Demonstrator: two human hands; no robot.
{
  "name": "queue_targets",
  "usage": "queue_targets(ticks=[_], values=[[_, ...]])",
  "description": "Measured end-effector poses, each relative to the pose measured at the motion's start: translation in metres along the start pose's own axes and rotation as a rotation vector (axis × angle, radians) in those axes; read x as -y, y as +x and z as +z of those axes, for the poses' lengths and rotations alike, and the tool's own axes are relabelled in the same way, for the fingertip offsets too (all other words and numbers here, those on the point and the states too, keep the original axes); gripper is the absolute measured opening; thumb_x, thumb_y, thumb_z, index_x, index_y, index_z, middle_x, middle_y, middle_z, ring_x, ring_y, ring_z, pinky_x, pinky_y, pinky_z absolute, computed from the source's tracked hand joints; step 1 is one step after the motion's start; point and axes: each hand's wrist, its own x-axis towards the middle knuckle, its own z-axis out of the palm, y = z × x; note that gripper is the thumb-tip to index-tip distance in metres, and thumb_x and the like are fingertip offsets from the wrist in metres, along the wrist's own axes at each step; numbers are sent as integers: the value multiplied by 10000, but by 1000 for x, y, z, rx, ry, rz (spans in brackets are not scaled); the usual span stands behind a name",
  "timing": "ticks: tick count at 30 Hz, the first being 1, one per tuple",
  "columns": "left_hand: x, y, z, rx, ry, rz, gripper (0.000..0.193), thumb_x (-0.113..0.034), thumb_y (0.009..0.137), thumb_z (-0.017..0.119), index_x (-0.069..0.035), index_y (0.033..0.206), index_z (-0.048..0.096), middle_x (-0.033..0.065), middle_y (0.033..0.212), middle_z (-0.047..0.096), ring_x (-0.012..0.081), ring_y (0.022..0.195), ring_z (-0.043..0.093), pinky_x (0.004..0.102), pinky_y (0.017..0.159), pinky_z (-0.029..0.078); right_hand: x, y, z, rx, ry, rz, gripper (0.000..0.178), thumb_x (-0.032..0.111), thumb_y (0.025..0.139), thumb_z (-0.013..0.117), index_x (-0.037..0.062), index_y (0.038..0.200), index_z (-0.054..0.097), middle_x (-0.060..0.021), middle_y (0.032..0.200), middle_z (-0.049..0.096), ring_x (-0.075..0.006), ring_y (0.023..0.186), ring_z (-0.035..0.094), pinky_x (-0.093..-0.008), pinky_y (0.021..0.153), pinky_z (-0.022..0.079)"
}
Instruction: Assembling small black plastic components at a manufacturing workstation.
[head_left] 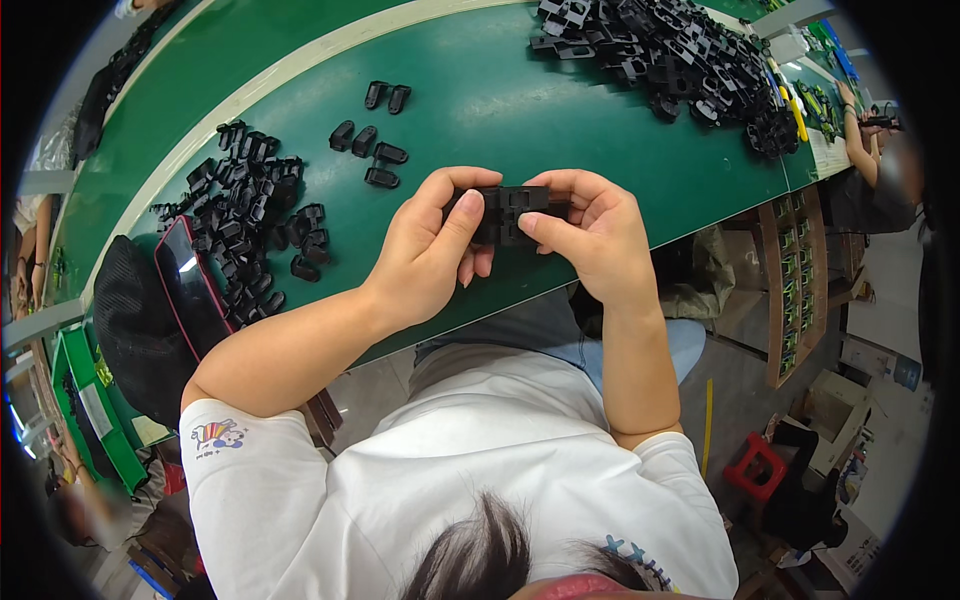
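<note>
Between both hands, just over the near edge of the green table, is a black plastic part (519,208) with square openings. My left hand (432,232) grips its left end, thumb on top and fingers curled beneath. On its right end my right hand (592,228) is closed, with the thumb pressed against the near face. Whether the part is one piece or two joined pieces I cannot tell, as fingers cover both ends. A few small black clips (365,140) lie on the table beyond my left hand.
Small black pieces form a heap (240,190) at the left, next to a red-edged phone (190,280) and a dark mesh bag (140,330). A larger pile of black parts (670,60) covers the far right. Rightward stand a slotted rack (797,285) and a red stool (757,470).
</note>
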Motion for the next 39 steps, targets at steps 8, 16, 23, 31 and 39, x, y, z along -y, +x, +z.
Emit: queue_targets(ticks=[8, 16, 23, 31, 39], values=[[-12, 7, 4, 5, -146, -53, 334, -239, 983, 408, -15, 1231, 414, 110, 880, 580, 190, 679, 615, 259, 574, 510, -5, 3, -23, 75, 221, 1, 285, 19, 737, 708, -51, 995, 610, -93, 868, 647, -115, 719, 612, -216, 595, 510], [-2, 12, -9, 110, -124, -74, 289, -231, 957, 463, 36, 1027, 549, 131, 864, 607, 204, 761, 619, 275, 664, 505, -9, -1, -33, 115, 420, -24, 261, 38, 772, 701, -50, 1005, 620, -93, 885, 652, -134, 748, 630, -227, 626, 522], [-5, 13, -15, 146, -173, -55, 244, -202, 953, 483, 14, 1021, 573, 121, 893, 626, 196, 766, 619, 282, 673, 489, -10, 4, -33, 170, 420, -28, 271, 28, 790, 682, -40, 1039, 601, -90, 895, 642, -131, 726, 632, -221, 619, 536], [-12, 14, -11, 70, -252, -178, 282, -243, 938, 513, 26, 998, 574, 121, 900, 647, 205, 745, 635, 271, 632, 492, -5, 2, -35, 107, 378, 10, 315, 106, 800, 699, -54, 1046, 583, -86, 886, 643, -125, 742, 622, -222, 630, 515], [-112, 89, -106, -392, -122, 181, 264, -257, 933, 518, 2, 932, 568, 125, 803, 644, 195, 699, 632, 280, 615, 530, -4, 23, -56, -424, 4, -400, 199, 100, 799, 698, -22, 926, 606, -60, 831, 631, -103, 725, 586, -227, 678, 480]])
